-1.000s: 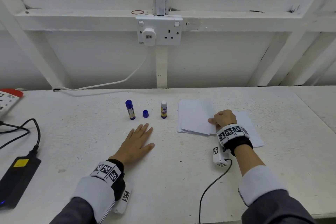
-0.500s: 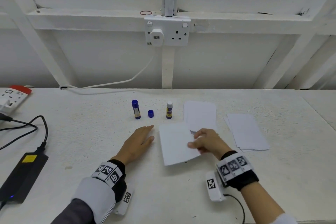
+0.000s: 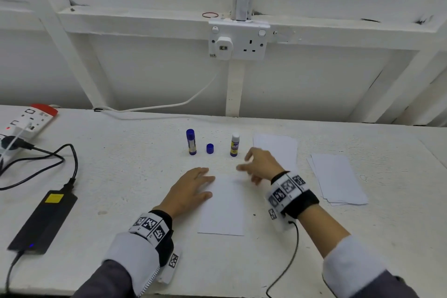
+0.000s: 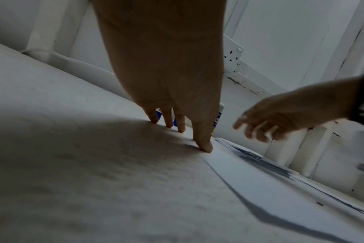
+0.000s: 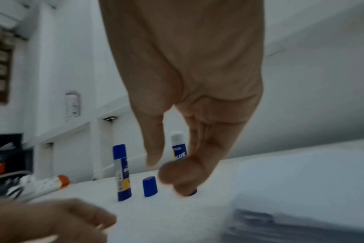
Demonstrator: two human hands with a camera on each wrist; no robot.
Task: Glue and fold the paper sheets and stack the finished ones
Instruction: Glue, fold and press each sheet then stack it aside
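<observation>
From the head view, one paper sheet (image 3: 223,205) lies flat on the white table (image 3: 121,176) in front of the person. The left hand (image 3: 191,189) lies with straight fingers on the left edge of this sheet. The right hand (image 3: 260,164) is in the air above the far end of the sheet, near the uncapped glue stick (image 3: 234,144); it is blurred, with fingers loosely spread and nothing in it. A loose blue cap (image 3: 210,148) stands between this stick and the capped glue stick (image 3: 191,141). Two paper stacks lie to the right: a far stack (image 3: 278,147) and a near stack (image 3: 338,179).

In the left wrist view, the fingertips (image 4: 206,148) press the edge of the sheet.

In the right wrist view, the fingers (image 5: 154,144) hang just before the uncapped stick, probably not touching it.
</observation>
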